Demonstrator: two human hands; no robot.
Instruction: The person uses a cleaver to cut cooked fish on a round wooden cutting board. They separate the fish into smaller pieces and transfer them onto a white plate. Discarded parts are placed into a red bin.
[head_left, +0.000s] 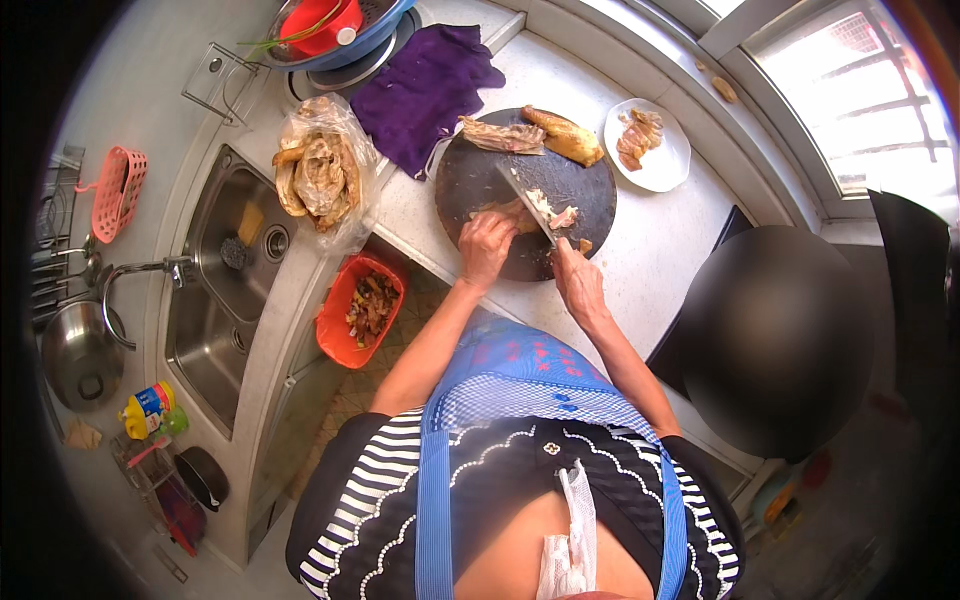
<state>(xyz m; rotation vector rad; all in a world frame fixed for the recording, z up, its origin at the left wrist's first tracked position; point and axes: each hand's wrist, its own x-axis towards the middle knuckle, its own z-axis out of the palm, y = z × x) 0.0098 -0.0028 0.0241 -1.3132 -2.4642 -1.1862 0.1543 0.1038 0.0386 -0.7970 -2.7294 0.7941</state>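
Note:
On a round dark cutting board (585, 187), my right hand (580, 279) grips the handle of a cleaver (529, 210), its blade slanting toward the far left. My left hand (486, 244) holds a piece of meat (504, 211) against the board, left of the blade; the fingers hide part of it. Chopped meat bits (551, 208) lie along the blade's right side. At the board's far edge rest a pale strip of meat (504, 136) and a yellowish piece of poultry (564, 136). Sliced meat (639, 139) sits on a white plate (675, 161) beside the board.
A plastic bag of meat pieces (322, 176) lies at the counter corner by the steel sink (217, 300). Below stands a red-lined waste bin (330, 334) with scraps. A purple cloth (424, 90) lies behind the board. A large blurred round shape (776, 341) is at right.

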